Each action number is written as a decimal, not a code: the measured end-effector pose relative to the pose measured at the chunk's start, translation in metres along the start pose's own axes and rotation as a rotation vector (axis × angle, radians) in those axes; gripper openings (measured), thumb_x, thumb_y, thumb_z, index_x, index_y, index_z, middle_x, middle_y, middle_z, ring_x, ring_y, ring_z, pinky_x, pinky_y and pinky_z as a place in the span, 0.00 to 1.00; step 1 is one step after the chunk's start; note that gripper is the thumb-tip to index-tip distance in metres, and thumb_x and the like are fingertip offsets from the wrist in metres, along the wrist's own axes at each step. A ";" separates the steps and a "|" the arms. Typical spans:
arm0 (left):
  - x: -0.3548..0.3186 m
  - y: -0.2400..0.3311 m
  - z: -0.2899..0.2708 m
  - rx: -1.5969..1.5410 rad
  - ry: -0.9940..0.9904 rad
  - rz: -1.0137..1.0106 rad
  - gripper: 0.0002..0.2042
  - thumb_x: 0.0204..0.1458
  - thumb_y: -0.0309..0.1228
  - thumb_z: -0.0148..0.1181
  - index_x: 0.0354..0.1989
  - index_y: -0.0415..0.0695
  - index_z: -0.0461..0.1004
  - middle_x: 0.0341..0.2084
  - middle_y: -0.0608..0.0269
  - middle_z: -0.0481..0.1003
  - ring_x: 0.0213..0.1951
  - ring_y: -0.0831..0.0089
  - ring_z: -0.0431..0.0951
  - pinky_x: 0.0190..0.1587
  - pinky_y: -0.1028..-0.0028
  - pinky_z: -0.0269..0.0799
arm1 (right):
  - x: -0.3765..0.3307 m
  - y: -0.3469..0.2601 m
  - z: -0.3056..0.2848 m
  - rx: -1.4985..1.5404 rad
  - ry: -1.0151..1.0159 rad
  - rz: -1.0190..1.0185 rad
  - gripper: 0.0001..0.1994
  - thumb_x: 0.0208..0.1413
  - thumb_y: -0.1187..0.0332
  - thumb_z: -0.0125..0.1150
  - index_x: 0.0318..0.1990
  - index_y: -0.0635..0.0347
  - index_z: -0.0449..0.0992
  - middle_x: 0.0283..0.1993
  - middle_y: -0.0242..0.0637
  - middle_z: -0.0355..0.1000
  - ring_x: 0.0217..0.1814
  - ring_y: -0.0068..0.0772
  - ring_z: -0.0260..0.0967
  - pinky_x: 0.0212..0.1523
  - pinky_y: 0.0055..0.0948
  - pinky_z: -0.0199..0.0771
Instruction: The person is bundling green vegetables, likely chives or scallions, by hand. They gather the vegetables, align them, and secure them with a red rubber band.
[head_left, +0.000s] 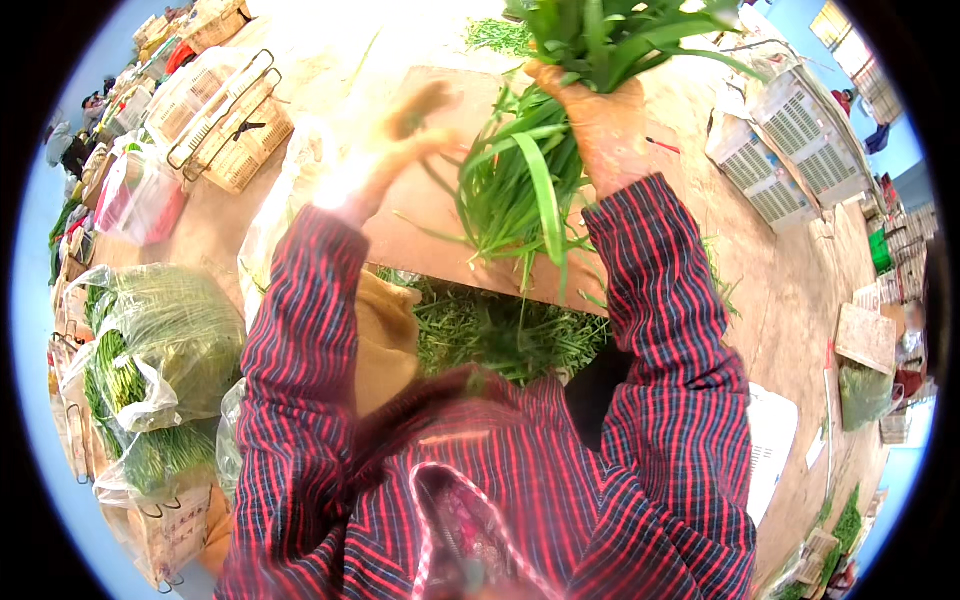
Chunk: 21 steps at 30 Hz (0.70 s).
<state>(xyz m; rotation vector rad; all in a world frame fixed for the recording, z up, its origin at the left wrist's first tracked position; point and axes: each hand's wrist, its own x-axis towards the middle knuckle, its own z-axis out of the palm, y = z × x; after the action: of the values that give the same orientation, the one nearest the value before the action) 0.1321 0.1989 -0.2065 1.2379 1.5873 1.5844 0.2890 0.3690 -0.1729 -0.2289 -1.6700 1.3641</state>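
Observation:
A bunch of long, flat green leaves (520,190), like chives or garlic greens, is gripped around its middle by my right hand (610,130). Part of it fans out beyond the fist, and the rest hangs toward me over a brown board (430,235). My left hand (385,155) is off to the left of the bunch, touching nothing that I can see. It is blurred and washed out by glare, but its thumb and fingers stand apart. Loose cut green leaves (500,325) lie in a heap below the board's near edge.
Plastic-wrapped bundles of greens (160,350) are stacked at my left. Beyond them are a pink-and-white bag (140,198) and a beige crate (240,135) with wire handles. Grey-white crates (800,140) stand at the far right. A small pile of greens (498,37) lies past the board.

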 end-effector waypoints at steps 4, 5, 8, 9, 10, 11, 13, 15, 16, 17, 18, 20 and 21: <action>-0.021 -0.057 -0.056 0.088 0.699 0.106 0.29 0.51 0.34 0.64 0.60 0.34 0.63 0.60 0.45 0.64 0.62 0.61 0.64 0.64 0.65 0.57 | -0.009 0.041 0.001 0.013 0.075 -0.041 0.16 0.48 0.77 0.67 0.45 0.71 0.73 0.43 0.39 0.76 0.44 0.31 0.73 0.46 0.30 0.75; -0.029 -0.043 -0.051 -0.053 0.741 0.165 0.26 0.52 0.29 0.63 0.58 0.34 0.65 0.56 0.49 0.68 0.59 0.64 0.67 0.61 0.66 0.61 | -0.007 0.034 0.002 0.051 0.041 -0.011 0.17 0.48 0.76 0.68 0.46 0.70 0.73 0.43 0.39 0.76 0.44 0.31 0.73 0.46 0.30 0.75; -0.063 0.005 -0.024 -0.120 0.755 0.250 0.19 0.53 0.26 0.60 0.53 0.35 0.70 0.48 0.55 0.74 0.49 0.70 0.74 0.54 0.72 0.69 | -0.011 0.007 0.005 0.177 0.023 -0.006 0.17 0.48 0.75 0.69 0.45 0.70 0.74 0.42 0.40 0.77 0.43 0.31 0.74 0.44 0.28 0.74; -0.074 0.006 -0.017 -0.194 0.661 0.202 0.19 0.53 0.28 0.60 0.52 0.36 0.71 0.45 0.56 0.75 0.46 0.70 0.75 0.52 0.72 0.70 | -0.013 0.020 0.003 0.066 0.050 -0.022 0.17 0.48 0.75 0.69 0.45 0.70 0.74 0.42 0.39 0.77 0.42 0.31 0.74 0.44 0.27 0.74; -0.085 0.007 -0.008 -0.266 0.563 0.154 0.18 0.53 0.30 0.60 0.51 0.37 0.71 0.43 0.57 0.77 0.44 0.71 0.76 0.50 0.73 0.71 | -0.015 0.033 0.000 -0.045 0.079 -0.039 0.16 0.48 0.75 0.69 0.44 0.70 0.74 0.41 0.39 0.77 0.42 0.31 0.74 0.44 0.27 0.74; -0.100 0.020 0.009 -0.282 0.457 0.086 0.20 0.52 0.36 0.61 0.50 0.38 0.72 0.39 0.59 0.78 0.40 0.73 0.77 0.48 0.72 0.72 | -0.012 0.036 0.004 0.176 0.039 0.011 0.17 0.48 0.75 0.69 0.45 0.70 0.73 0.42 0.40 0.77 0.42 0.32 0.74 0.45 0.27 0.73; -0.107 0.015 0.028 -0.574 0.127 0.057 0.28 0.49 0.39 0.64 0.57 0.36 0.67 0.49 0.53 0.73 0.52 0.66 0.73 0.55 0.66 0.67 | -0.008 0.031 0.007 0.490 0.029 0.086 0.18 0.48 0.75 0.69 0.47 0.70 0.73 0.43 0.40 0.76 0.42 0.32 0.74 0.45 0.27 0.73; -0.107 0.017 0.044 -0.626 0.037 0.103 0.37 0.45 0.36 0.67 0.63 0.35 0.59 0.58 0.50 0.66 0.60 0.61 0.65 0.61 0.63 0.61 | -0.020 -0.003 0.022 0.037 0.068 0.011 0.14 0.48 0.81 0.67 0.44 0.67 0.75 0.40 0.35 0.75 0.39 0.26 0.72 0.42 0.26 0.75; -0.104 0.019 0.051 -0.556 0.058 0.146 0.41 0.43 0.36 0.69 0.65 0.35 0.55 0.61 0.48 0.62 0.63 0.59 0.61 0.63 0.62 0.58 | -0.023 -0.013 0.028 0.083 0.065 0.000 0.14 0.48 0.80 0.67 0.44 0.67 0.75 0.40 0.35 0.75 0.39 0.25 0.72 0.42 0.25 0.75; -0.102 0.022 0.057 -0.481 0.080 0.188 0.46 0.41 0.36 0.70 0.67 0.34 0.50 0.63 0.47 0.59 0.66 0.57 0.57 0.65 0.61 0.55 | -0.026 -0.021 0.033 0.134 0.062 -0.010 0.14 0.49 0.80 0.67 0.44 0.67 0.75 0.41 0.35 0.75 0.39 0.25 0.72 0.41 0.25 0.75; -0.098 0.025 0.062 -0.222 0.120 0.259 0.49 0.39 0.36 0.72 0.68 0.34 0.48 0.64 0.46 0.57 0.66 0.56 0.56 0.66 0.62 0.54 | -0.029 -0.029 0.037 0.184 0.060 -0.020 0.14 0.49 0.80 0.67 0.44 0.67 0.75 0.41 0.35 0.76 0.39 0.25 0.72 0.41 0.24 0.75; -0.081 0.033 0.071 0.292 0.189 0.393 0.55 0.35 0.37 0.75 0.69 0.34 0.42 0.65 0.44 0.54 0.67 0.54 0.53 0.67 0.62 0.52 | -0.034 -0.047 0.045 0.115 -0.013 0.061 0.15 0.48 0.75 0.69 0.45 0.65 0.76 0.42 0.35 0.77 0.40 0.25 0.73 0.41 0.24 0.74; -0.070 0.035 0.073 0.258 0.137 0.361 0.58 0.32 0.40 0.76 0.69 0.35 0.41 0.65 0.41 0.54 0.67 0.52 0.54 0.67 0.64 0.53 | -0.040 -0.057 0.051 0.070 -0.031 0.071 0.16 0.48 0.74 0.70 0.45 0.64 0.76 0.42 0.34 0.77 0.40 0.25 0.73 0.42 0.25 0.73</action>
<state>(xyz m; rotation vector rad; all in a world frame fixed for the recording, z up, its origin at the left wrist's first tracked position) 0.2329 0.1638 -0.1967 1.6614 1.7735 1.7527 0.2956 0.2886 -0.1431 -0.2297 -1.6502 1.4829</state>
